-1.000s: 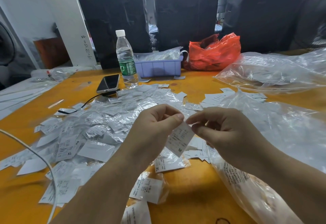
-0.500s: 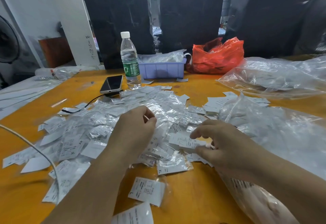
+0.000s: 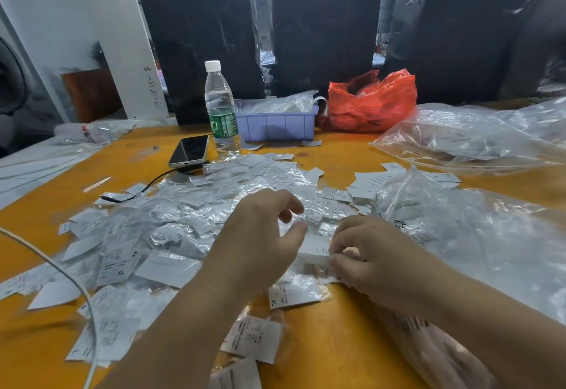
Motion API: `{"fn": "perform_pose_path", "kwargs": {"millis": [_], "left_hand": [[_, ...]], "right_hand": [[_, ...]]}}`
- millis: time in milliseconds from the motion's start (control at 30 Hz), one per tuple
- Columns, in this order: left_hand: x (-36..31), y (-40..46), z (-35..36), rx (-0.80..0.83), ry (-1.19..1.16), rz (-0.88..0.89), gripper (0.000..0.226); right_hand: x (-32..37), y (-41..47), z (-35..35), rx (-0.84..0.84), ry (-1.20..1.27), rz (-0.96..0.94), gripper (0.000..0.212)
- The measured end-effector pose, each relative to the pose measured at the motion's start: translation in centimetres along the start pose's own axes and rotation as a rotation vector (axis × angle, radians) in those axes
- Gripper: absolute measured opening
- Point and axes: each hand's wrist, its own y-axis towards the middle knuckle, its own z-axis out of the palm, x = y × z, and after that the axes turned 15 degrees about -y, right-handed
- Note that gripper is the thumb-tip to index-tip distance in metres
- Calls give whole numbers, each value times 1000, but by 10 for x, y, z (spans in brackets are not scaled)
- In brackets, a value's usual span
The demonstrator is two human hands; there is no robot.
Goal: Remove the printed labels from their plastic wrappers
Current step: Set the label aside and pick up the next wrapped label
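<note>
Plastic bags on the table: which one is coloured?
The red bag at the back, right of the purple tray; the other bags are clear.

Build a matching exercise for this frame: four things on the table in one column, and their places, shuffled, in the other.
Things:
1. water bottle
2. phone
3. red bag
4. purple bin

Places:
A. lying flat, left of the bottle's base
B. far side of the table, right of the purple bin
C. standing upright between the phone and the bin
D. holding clear plastic, between the bottle and the red bag

Pairs: 1-C, 2-A, 3-B, 4-D
</note>
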Motion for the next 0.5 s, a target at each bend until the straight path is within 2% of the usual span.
{"fn": "perform_pose_path", "kwargs": {"millis": [67, 167, 300, 400, 500], "left_hand": [[-2, -1, 0, 66, -74, -17, 7], [-3, -1, 1, 192, -267, -96, 14], [-7, 2, 0, 269, -461, -172, 30], [-9, 2, 4, 272, -609, -244, 43], [-11, 0, 6, 261, -664, -281, 39]], "right_hand": [[-1, 0, 0, -45, 43, 6, 17], [0, -2, -4, -192, 94, 17, 19], [0, -6, -13, -405, 167, 13, 23], [5, -10, -17, -390, 147, -78, 16], [7, -12, -16, -331, 115, -145, 14]]}}
